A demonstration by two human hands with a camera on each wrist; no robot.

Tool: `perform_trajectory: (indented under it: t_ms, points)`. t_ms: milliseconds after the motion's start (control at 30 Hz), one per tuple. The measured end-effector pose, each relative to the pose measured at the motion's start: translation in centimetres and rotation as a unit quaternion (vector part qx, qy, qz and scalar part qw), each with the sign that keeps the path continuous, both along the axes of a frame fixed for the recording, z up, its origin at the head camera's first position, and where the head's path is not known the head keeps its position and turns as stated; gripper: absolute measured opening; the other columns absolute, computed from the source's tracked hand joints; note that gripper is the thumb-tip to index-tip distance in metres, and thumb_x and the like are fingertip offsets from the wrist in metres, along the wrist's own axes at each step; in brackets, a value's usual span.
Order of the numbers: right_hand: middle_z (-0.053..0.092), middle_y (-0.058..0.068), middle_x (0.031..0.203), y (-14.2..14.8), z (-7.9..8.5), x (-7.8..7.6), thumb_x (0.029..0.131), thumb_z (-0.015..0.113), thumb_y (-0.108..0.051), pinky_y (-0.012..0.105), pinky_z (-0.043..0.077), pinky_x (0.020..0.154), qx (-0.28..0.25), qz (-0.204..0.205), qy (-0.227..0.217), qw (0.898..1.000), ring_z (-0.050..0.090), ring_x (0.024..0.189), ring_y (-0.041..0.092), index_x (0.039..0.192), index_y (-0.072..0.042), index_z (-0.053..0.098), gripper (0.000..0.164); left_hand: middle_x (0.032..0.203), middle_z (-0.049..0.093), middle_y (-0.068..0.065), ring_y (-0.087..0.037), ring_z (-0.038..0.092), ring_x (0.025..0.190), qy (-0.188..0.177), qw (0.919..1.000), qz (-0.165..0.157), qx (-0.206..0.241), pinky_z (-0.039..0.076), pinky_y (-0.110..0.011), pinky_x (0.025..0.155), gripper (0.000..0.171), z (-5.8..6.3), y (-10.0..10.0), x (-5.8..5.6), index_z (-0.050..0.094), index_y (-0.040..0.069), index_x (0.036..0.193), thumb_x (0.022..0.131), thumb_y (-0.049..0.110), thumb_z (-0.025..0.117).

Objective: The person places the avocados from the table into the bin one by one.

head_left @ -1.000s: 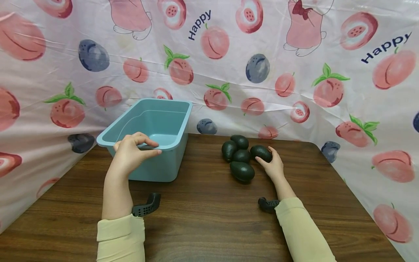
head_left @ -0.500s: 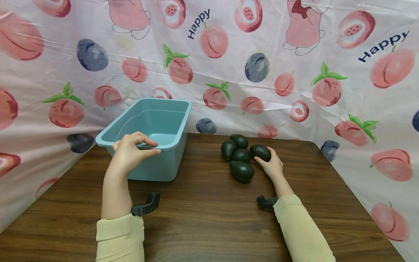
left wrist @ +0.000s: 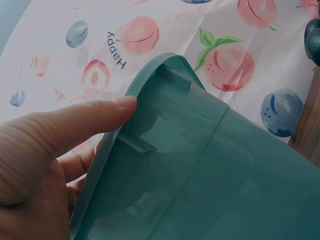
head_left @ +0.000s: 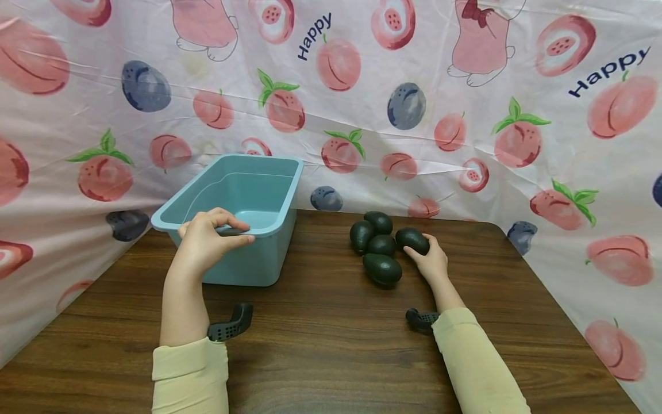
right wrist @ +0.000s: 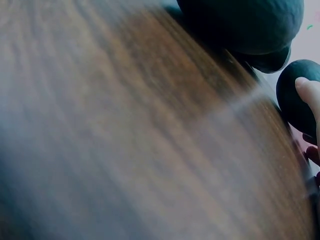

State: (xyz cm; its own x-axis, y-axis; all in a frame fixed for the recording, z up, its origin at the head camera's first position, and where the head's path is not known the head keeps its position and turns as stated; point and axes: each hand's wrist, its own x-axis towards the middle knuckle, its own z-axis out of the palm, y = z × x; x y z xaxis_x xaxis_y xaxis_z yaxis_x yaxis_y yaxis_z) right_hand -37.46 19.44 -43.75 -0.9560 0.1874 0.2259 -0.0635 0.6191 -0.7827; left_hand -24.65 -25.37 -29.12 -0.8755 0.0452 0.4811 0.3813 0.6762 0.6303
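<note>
A light blue-green plastic bin [head_left: 289, 247] stands at the left of the table. My left hand [head_left: 207, 238] pinches its near rim, thumb outside and fingers over the edge; the left wrist view shows the thumb [left wrist: 100, 120] against the rim's corner. On the right, my right hand [head_left: 433, 261] grips a dark green avocado [head_left: 412, 241] between thumb and fingers, at the right side of a cluster. The right wrist view shows the thumb on that avocado [right wrist: 295, 100]. Several more avocados [head_left: 382, 269] lie bunched just left of it on the table.
The brown wooden table [head_left: 320, 345] reaches to a fruit-printed cloth [head_left: 357, 115] hanging behind and at both sides. A black strap device sits on each wrist, the left one [head_left: 231, 325] and the right one [head_left: 421, 321].
</note>
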Motion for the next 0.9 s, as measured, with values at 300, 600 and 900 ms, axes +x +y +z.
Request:
perform_trajectory:
  t_ms: [300, 600, 900]
  points:
    - [0.045, 0.024, 0.137, -0.04, -0.21, 0.00, 0.087, 0.071, -0.035, 0.051, 0.030, 0.103, -0.010, 0.008, 0.019, 1.000, 0.041, 0.126, 0.039, 0.138, -0.003, 0.040, 0.068, 0.092, 0.064, -0.007, -0.032, 0.050, 0.097, 0.004, 1.0000, 0.001, -0.003, 0.007, -0.055, 0.094, 0.018, -0.17, -0.09, -0.24, 0.075, 0.005, 0.089, 0.076, 0.014, 0.082]
    - [0.048, 0.023, 0.132, -0.03, -0.29, 0.09, 0.086, 0.072, -0.037, 0.050, 0.033, 0.101, -0.018, 0.010, 0.023, 1.000, 0.045, 0.120, 0.038, 0.135, -0.003, 0.041, 0.067, 0.093, 0.064, -0.007, -0.031, 0.051, 0.095, 0.003, 1.0000, 0.002, -0.007, 0.008, -0.053, 0.092, 0.019, -0.19, -0.13, -0.25, 0.075, 0.005, 0.090, 0.076, 0.015, 0.082]
    - [0.050, 0.023, 0.127, -0.15, -0.41, -0.01, 0.084, 0.073, -0.038, 0.050, 0.035, 0.098, -0.017, 0.009, 0.031, 0.999, 0.047, 0.115, 0.037, 0.132, -0.003, 0.042, 0.067, 0.093, 0.063, -0.007, -0.031, 0.050, 0.096, -0.001, 0.9999, 0.006, -0.011, 0.008, -0.054, 0.093, 0.019, -0.10, -0.20, -0.23, 0.075, 0.006, 0.090, 0.076, 0.017, 0.082]
